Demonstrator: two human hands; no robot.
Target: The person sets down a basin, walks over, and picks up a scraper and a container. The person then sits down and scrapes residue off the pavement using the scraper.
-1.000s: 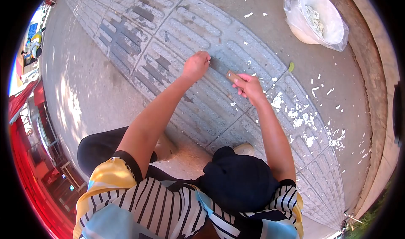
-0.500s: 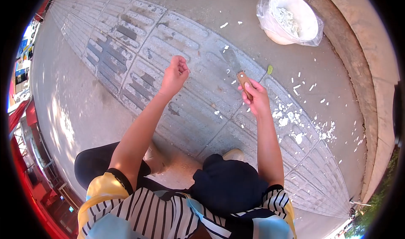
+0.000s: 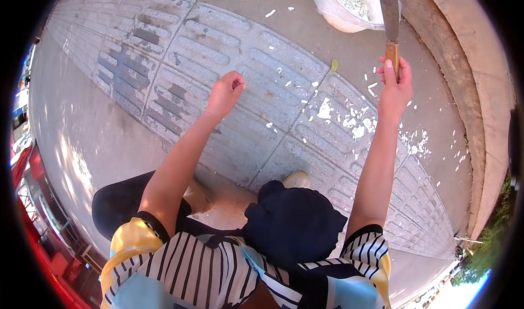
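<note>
Clasping the likely light, stiff scraper [image 3: 389, 17] by its handle [image 3: 391, 51] suits the right hand [image 3: 396, 96], near the bucket [image 3: 343, 23]. The left hand [image 3: 223, 95] curls narrowly, its hold unclear

Chips [image 3: 353, 2] sit in a tub [image 3: 337, 22] ahead and to the right, between ribbed paving [image 3: 215, 39] and a curb [image 3: 464, 52]. Loose pieces [image 3: 358, 131] litter the paving's right side and adjoining ground; a leaf [image 3: 334, 65] rests by its far edge.

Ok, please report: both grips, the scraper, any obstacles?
Right grip: holding scraper by handle, blade overlapping bucket in view. Left grip: curled shut, contents unclear. White chips scattered on paving.
</note>
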